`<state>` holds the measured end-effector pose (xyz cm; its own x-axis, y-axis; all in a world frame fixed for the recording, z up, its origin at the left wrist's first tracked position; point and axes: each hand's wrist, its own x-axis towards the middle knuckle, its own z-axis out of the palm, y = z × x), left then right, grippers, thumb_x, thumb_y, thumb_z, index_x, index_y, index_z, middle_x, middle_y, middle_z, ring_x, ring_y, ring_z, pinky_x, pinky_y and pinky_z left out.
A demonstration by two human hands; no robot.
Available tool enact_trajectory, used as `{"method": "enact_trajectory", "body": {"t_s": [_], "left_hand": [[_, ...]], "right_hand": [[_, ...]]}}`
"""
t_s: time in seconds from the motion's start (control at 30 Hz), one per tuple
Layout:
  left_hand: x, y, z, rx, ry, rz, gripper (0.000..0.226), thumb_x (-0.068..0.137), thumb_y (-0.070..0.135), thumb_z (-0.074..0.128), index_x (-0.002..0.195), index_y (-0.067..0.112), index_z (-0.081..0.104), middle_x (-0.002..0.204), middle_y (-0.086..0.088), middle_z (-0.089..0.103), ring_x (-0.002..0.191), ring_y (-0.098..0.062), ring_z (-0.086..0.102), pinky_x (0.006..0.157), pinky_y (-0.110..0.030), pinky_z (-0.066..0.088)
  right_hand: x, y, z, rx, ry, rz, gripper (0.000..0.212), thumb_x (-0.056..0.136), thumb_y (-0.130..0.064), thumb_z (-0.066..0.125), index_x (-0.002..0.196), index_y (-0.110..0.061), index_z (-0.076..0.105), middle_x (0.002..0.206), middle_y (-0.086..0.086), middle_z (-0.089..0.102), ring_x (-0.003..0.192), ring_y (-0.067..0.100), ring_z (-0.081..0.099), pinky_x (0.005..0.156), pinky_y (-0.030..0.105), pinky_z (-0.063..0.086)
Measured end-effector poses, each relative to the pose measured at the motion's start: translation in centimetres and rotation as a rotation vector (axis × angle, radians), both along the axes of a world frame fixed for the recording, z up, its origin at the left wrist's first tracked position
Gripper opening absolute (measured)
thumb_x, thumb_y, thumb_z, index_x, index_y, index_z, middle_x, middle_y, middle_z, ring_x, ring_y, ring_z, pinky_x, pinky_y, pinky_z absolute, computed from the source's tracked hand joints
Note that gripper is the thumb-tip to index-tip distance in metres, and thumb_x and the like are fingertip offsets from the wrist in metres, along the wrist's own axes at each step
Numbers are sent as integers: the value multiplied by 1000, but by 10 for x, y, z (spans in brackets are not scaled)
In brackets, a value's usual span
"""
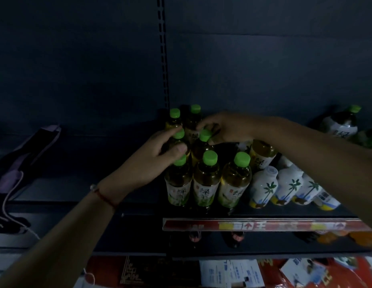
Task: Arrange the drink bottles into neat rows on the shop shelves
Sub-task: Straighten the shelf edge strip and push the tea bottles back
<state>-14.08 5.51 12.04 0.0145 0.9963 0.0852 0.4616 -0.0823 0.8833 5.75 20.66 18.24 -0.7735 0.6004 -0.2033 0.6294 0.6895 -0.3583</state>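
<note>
Head view, dim and wide. Largest first: the dark shelf (264, 213), fronted by a red price strip (264, 225) along its lip, taken here as the landmark. Standing on the shelf just behind the left end of that strip, a cluster of green-capped tea bottles (206, 179) in rough rows, three at the front, more stacked behind toward the back panel. Right of the cluster, behind the middle of the strip, white palm-tree bottles (264, 186) leaning and tipped, not yet squared up. Farther right and back from the strip, one more tea bottle (343, 123) lying tilted.

Left hand (151, 156) curled round the neck of a second-row tea bottle (178, 140) behind the strip's left end, thumb across the shoulder. Right hand (224, 129) reaching over from the right, fingertips pinching at or just above the cap of the neighbouring bottle (204, 136); whether truly gripped or only touched, hard to tell in this light.

Likely full, so moderately heavy for the size; thin plastic, stiff enough when sealed but smooth and a little slick on the label. Best taken at the neck below the cap, or round the shoulder. Tall and narrow, so easily toppled into neighbours if nudged.
</note>
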Motion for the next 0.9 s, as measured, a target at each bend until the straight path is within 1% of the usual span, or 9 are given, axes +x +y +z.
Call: {"method": "enact_trajectory", "body": {"t_s": [0.07,0.13,0.2,0.3,0.4,0.5,0.67,0.77,0.9], "left_hand": [[9,-12,-7,34,152,-20,84,73,74,63,147,54,28,154,27,22,139,9,24,109,-24,29],[19,-20,-15,58,280,-29,93,70,75,67,148,53,23,156,29,12,143,4,17,113,-30,26],[25,-25,-25,127,371,-14,87,77,60,71,150,48,24,151,29,20,138,4,22,113,-33,31],[27,-26,-36,236,472,37,83,85,39,73,151,46,23,142,20,34,128,-2,32,102,-33,39],[26,-24,-38,227,432,60,86,84,34,75,150,49,21,137,25,35,126,-1,34,97,-26,37],[25,-23,-38,225,411,68,88,83,34,76,151,47,22,141,20,39,128,-1,36,98,-23,35],[27,-26,-43,254,398,99,88,83,33,77,153,39,23,146,13,41,131,-3,38,102,-24,37],[28,-28,-43,269,382,117,88,84,33,78,153,39,24,145,12,43,132,-4,40,101,-24,38],[32,-31,-44,292,462,131,90,85,34,76,155,34,20,148,9,41,133,-5,38,102,-24,39]], "right_hand": [[17,2,8,48,4,-66,57,88,-28,68,141,-29,46,130,-4,57,118,17,54,98,29,40],[40,7,16,251,-51,-151,53,92,-37,62,141,-24,48,143,1,50,128,23,49,102,28,36],[66,11,18,381,-202,-273,53,94,-42,57,139,-17,50,146,9,47,131,29,45,104,32,36],[92,12,9,287,-381,-388,51,90,-45,59,129,-12,59,134,12,56,118,29,54,98,35,44],[101,14,1,262,-235,-341,37,87,-36,69,120,-19,66,127,4,60,112,23,56,92,32,45],[95,14,-2,223,-84,-271,34,84,-27,74,118,-24,68,121,1,65,104,17,58,92,32,47],[72,12,-9,164,-2,-168,37,85,-31,72,122,-28,65,115,-2,67,101,13,61,89,29,48],[56,7,-13,124,60,-106,40,86,-29,72,125,-28,63,116,-2,67,99,10,60,83,23,42],[49,-1,-15,234,-5,-66,46,90,-35,65,135,-30,54,129,1,60,106,11,55,84,22,38]]}}
